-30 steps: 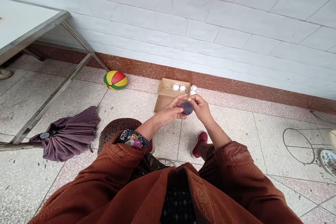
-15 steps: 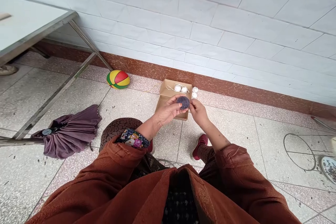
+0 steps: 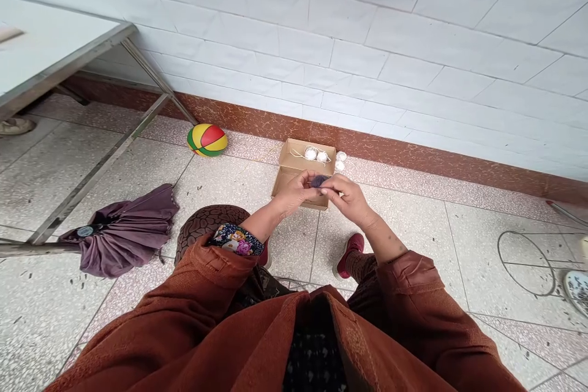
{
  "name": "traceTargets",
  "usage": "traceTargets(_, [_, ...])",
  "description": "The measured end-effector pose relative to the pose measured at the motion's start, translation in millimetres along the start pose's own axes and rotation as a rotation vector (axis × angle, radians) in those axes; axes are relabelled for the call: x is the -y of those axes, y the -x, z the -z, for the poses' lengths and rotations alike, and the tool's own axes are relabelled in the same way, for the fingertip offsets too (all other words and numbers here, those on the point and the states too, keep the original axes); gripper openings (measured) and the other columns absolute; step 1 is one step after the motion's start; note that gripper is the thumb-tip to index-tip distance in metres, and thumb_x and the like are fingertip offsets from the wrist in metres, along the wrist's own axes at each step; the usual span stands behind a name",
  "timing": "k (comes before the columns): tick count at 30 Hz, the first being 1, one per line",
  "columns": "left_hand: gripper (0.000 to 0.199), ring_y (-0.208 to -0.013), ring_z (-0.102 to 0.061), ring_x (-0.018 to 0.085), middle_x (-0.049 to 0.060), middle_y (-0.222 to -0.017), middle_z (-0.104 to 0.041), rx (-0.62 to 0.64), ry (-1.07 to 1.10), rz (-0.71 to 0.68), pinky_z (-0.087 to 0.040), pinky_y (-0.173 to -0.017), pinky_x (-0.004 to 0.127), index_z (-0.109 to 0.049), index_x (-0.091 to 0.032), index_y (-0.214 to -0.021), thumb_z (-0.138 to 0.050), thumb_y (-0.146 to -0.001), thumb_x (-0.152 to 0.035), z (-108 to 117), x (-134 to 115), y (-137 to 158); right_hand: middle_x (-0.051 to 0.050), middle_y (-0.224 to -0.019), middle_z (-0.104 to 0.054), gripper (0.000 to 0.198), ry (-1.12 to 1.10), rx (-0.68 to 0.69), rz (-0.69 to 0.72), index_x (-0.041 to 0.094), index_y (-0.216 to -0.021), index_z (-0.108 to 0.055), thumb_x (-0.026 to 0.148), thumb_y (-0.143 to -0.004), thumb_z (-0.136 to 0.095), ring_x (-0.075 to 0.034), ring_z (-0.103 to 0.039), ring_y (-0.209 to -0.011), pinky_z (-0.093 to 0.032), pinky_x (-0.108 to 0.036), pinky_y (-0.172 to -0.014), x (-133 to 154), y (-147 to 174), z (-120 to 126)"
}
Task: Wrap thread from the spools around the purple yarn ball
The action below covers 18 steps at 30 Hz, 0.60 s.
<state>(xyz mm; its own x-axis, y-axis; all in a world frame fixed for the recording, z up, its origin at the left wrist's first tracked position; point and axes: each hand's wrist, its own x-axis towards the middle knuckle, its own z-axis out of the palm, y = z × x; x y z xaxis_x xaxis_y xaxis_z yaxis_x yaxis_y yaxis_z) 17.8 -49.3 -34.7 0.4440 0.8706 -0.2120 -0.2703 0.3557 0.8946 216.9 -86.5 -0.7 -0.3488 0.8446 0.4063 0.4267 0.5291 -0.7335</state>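
A dark purple-grey ball of yarn (image 3: 318, 180) is held in my left hand (image 3: 296, 192), whose fingers curl round it. My right hand (image 3: 344, 196) is closed at the ball's right side, its thumb and fingers pinched together and covering part of it. What sits in that pinch is too small to make out clearly. Below both hands an open cardboard box (image 3: 287, 180) lies on the floor. White yarn balls (image 3: 311, 154) with loose strands rest on its raised lid. More white balls (image 3: 340, 165) lie just right of the lid.
A colourful ball (image 3: 207, 139) sits by the wall, near the leg of a metal-framed table (image 3: 124, 37). A folded purple umbrella (image 3: 124, 233) lies at the left. On the right are a wire ring frame (image 3: 526, 263) and a dish (image 3: 577, 291).
My right hand has moved left and over the yarn ball, now hiding much of it. The left hand still holds the ball, with its fingers shifted slightly.
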Motion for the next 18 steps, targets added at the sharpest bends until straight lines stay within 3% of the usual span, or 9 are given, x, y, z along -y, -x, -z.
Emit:
traceTargets(4, [0.050,-0.100,-0.068,0.018,0.005,-0.108,-0.075,0.209,-0.017,0.036,-0.052,-0.094,0.035,-0.073,-0.018,-0.113,-0.095,-0.069,-0.021,-1,2,3,-0.005,-0.090,-0.072,0.029,-0.045,-0.176,-0.189,0.026,-0.093,-0.076,0.051,-0.106,-0.068,-0.022,-0.065,-0.084,-0.056,-0.038,-0.083,-12,-3,10])
traceTargets(8, [0.060,-0.103,-0.071,0.018,0.006,-0.118,-0.077,0.302,0.100,0.003,-0.054,-0.092,0.034,-0.071,-0.023,-0.129,-0.094,-0.074,-0.022,-1,-2,7,-0.002,-0.083,-0.068,0.037,-0.153,-0.191,-0.408,0.025,-0.088,-0.073,0.058,-0.103,-0.066,-0.021,-0.061,-0.080,-0.053,-0.034,-0.076,-24,0,5])
traceTargets(12, [0.069,-0.101,-0.073,0.017,0.005,-0.115,-0.077,0.303,0.199,-0.001,-0.055,-0.093,0.033,-0.067,-0.027,-0.144,-0.091,-0.079,-0.021,-1,-8,10,-0.002,-0.081,-0.068,0.035,-0.203,-0.119,-0.493,0.025,-0.089,-0.073,0.054,-0.103,-0.062,-0.021,-0.061,-0.080,-0.053,-0.033,-0.076,-32,3,-9])
traceTargets(18, [0.044,-0.107,-0.071,0.020,0.009,-0.118,-0.077,0.128,0.309,-0.021,-0.057,-0.098,0.036,-0.076,-0.018,-0.114,-0.094,-0.074,-0.023,7,-11,5,-0.004,-0.089,-0.073,0.025,-0.027,0.089,-0.379,0.024,-0.092,-0.075,0.041,-0.106,-0.063,-0.022,-0.067,-0.088,-0.056,-0.034,-0.084,-30,10,-24])
